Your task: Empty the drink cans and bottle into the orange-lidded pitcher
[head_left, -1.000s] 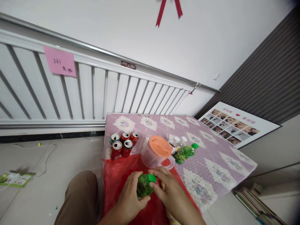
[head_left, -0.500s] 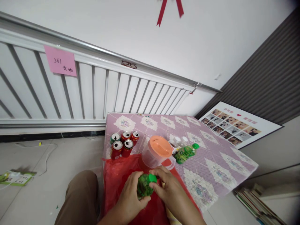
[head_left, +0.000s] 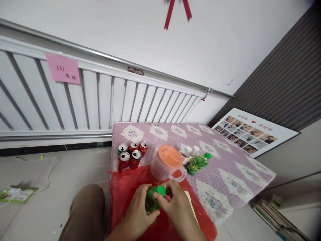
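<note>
My left hand (head_left: 138, 208) is wrapped round a green plastic drink bottle (head_left: 150, 200), which leans with its top toward my right hand (head_left: 176, 203). The thumb and fingers of that right hand close on the green bottle cap (head_left: 161, 190). Below both hands lies a red plastic bag (head_left: 120, 194), spread over the near end of the table. Just beyond them stands a clear pitcher (head_left: 158, 172) with an orange lid. A second green bottle (head_left: 197, 165) lies on its side, right of the pitcher.
Several opened drink cans (head_left: 124, 163) stand at the table's left edge. Small bottles with white caps (head_left: 195, 149) are behind the pitcher. Something yellow (head_left: 192, 207) shows beside my right wrist. The patterned tablecloth (head_left: 240, 184) reaches to a white radiator (head_left: 105, 100).
My right hand has turned slightly around the cap, its thumb now lying across the cap's near side. The left hand keeps its hold on the bottle. The whole view has shifted slightly.
</note>
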Demonstrator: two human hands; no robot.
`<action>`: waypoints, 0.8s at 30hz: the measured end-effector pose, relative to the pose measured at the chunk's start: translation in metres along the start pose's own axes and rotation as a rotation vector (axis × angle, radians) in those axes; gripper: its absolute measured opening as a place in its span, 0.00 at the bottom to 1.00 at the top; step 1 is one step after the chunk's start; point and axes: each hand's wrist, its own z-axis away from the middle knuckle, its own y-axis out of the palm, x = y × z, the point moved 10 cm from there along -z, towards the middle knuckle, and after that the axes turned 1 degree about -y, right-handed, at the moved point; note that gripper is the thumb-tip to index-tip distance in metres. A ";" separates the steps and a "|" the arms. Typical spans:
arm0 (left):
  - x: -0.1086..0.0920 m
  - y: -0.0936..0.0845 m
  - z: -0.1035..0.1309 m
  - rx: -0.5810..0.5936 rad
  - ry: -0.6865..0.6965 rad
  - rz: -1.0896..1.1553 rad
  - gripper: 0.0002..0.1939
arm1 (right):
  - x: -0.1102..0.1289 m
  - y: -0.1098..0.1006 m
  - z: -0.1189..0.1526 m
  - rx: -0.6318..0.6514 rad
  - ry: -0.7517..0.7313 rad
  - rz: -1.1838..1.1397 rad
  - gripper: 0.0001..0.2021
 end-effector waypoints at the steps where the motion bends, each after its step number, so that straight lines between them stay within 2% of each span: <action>1: 0.000 0.000 0.000 -0.004 0.006 -0.002 0.35 | 0.000 -0.001 0.000 -0.004 0.011 -0.009 0.06; 5: -0.003 -0.001 0.000 -0.016 0.032 -0.004 0.35 | -0.003 -0.001 0.000 0.037 0.027 -0.061 0.08; 8: -0.005 -0.002 -0.001 -0.012 0.038 -0.009 0.34 | -0.005 -0.002 0.000 0.089 0.004 -0.120 0.22; 10: -0.004 -0.002 -0.001 -0.006 0.030 -0.015 0.34 | -0.006 -0.001 0.000 0.124 -0.022 -0.132 0.25; 20: 0.001 0.001 -0.002 0.012 0.009 -0.016 0.35 | 0.013 0.005 -0.002 0.215 -0.142 0.013 0.04; 24: 0.001 0.000 0.000 0.019 -0.006 -0.010 0.35 | 0.021 0.005 -0.004 0.289 -0.176 -0.031 0.05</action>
